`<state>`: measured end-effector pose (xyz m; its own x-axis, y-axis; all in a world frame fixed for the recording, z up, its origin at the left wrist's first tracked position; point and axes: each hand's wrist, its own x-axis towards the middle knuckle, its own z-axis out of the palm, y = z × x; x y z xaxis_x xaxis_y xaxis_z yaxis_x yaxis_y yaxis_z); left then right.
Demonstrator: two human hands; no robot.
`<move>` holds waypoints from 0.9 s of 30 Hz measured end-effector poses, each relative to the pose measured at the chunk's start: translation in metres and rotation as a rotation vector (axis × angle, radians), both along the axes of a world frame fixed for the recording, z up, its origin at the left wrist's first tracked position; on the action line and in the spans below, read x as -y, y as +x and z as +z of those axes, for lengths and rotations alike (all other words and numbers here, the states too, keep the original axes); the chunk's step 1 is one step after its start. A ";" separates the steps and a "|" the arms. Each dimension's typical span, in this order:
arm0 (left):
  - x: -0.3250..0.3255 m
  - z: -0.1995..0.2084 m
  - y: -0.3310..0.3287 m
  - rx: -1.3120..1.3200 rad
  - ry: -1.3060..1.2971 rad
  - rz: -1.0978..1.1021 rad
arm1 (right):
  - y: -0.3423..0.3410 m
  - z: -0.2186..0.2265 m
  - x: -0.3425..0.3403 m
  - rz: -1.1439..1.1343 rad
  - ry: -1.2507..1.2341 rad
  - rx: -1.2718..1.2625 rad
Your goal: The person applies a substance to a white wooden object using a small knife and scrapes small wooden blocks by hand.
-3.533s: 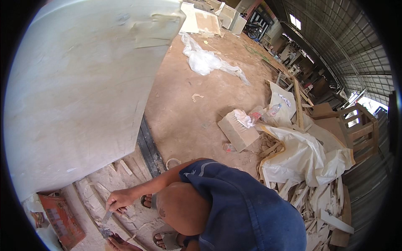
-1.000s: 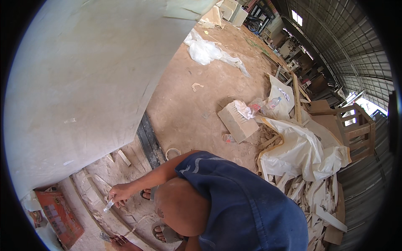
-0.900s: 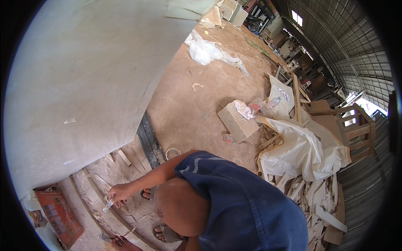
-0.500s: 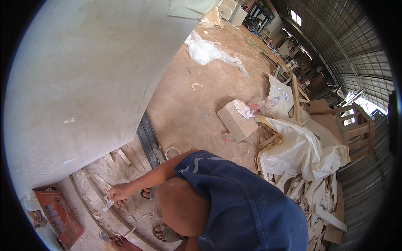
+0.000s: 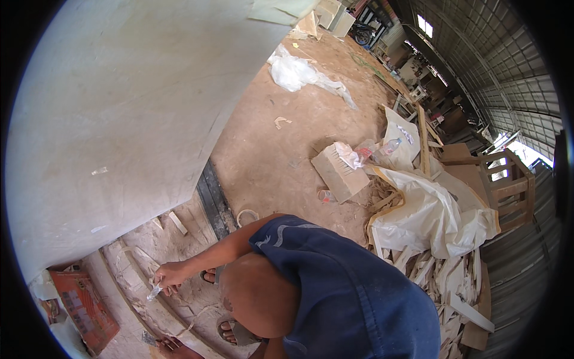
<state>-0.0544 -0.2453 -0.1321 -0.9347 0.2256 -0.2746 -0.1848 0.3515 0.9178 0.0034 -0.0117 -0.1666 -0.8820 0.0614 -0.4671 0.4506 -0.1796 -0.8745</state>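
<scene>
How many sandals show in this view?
2, both on the crouching person's feet: the upper sandal below the outstretched forearm, the lower sandal left of the bent head. The upper one is partly hidden; others could be out of sight.

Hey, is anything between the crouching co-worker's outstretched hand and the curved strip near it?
Only the small shiny object in that outstretched hand, jutting toward the curved strip. Nothing else visible stands between them; whether it touches the strip, I can't tell.

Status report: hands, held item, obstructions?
Wearer's hands: out of view. Co-worker's upper hand: holding small shiny item. Large pale panel blocks view, upper left.
</scene>
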 end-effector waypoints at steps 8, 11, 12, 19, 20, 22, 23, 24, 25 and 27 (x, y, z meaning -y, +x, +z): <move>0.001 -0.002 -0.001 -0.040 -0.033 -0.014 | 0.001 -0.005 -0.001 -0.042 -0.064 0.008; 0.001 -0.002 -0.001 -0.059 -0.048 -0.022 | 0.000 -0.008 -0.001 -0.057 -0.077 0.000; 0.000 -0.003 -0.001 -0.066 -0.052 -0.024 | 0.001 -0.011 -0.002 -0.062 -0.079 -0.007; -0.001 -0.003 0.001 -0.118 -0.089 -0.048 | -0.002 -0.030 -0.002 -0.067 -0.102 -0.026; -0.002 -0.004 0.001 -0.128 -0.095 -0.052 | -0.002 -0.032 -0.002 -0.066 -0.103 -0.030; -0.001 -0.004 0.000 -0.142 -0.103 -0.054 | -0.005 -0.033 -0.002 -0.054 -0.109 -0.030; -0.001 -0.005 -0.001 -0.149 -0.107 -0.058 | -0.006 -0.033 -0.003 -0.045 -0.113 -0.023; 0.000 -0.005 -0.003 -0.157 -0.114 -0.056 | -0.009 -0.030 -0.001 -0.031 -0.119 -0.018; 0.001 -0.005 -0.004 -0.165 -0.118 -0.057 | -0.012 -0.028 0.001 -0.030 -0.119 -0.007; 0.003 -0.004 -0.006 -0.181 -0.126 -0.060 | -0.014 -0.025 0.003 -0.033 -0.116 0.018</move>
